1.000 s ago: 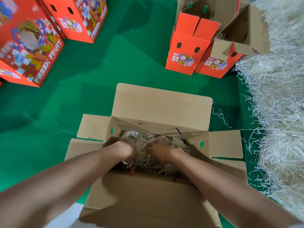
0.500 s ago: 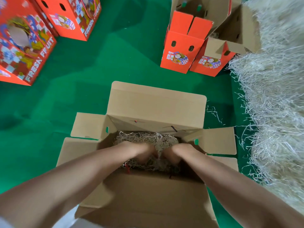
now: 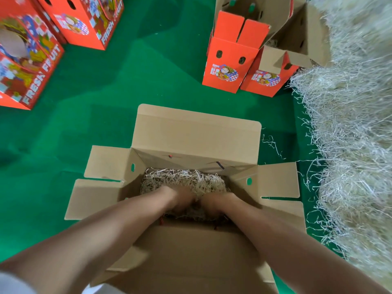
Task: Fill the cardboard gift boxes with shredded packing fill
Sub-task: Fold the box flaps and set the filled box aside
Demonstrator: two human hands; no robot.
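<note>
One view is supplied, from a wide-angle camera worn on the head, directed forward and steeply down. The open cardboard box (image 3: 197, 134) is seen at close range, centred, with the left forearm (image 3: 106, 236) and right forearm (image 3: 275, 240) entering from the lower edge. The green surface (image 3: 137, 81) is taken in up to the red boxes (image 3: 222, 66) at the top; the shredded fill pile (image 3: 350, 124) is cut by the right edge.

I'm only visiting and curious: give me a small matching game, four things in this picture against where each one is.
Things:
1. left hand and right hand
2. loose pile of shredded fill
3. closed FRESH FRUIT boxes
4. open orange boxes

Places:
A. upper left of the green cloth
B. down in the open brown box
C. along the right edge
D. top middle, beside the pile

Pairs: 1-B, 2-C, 3-A, 4-D
</note>
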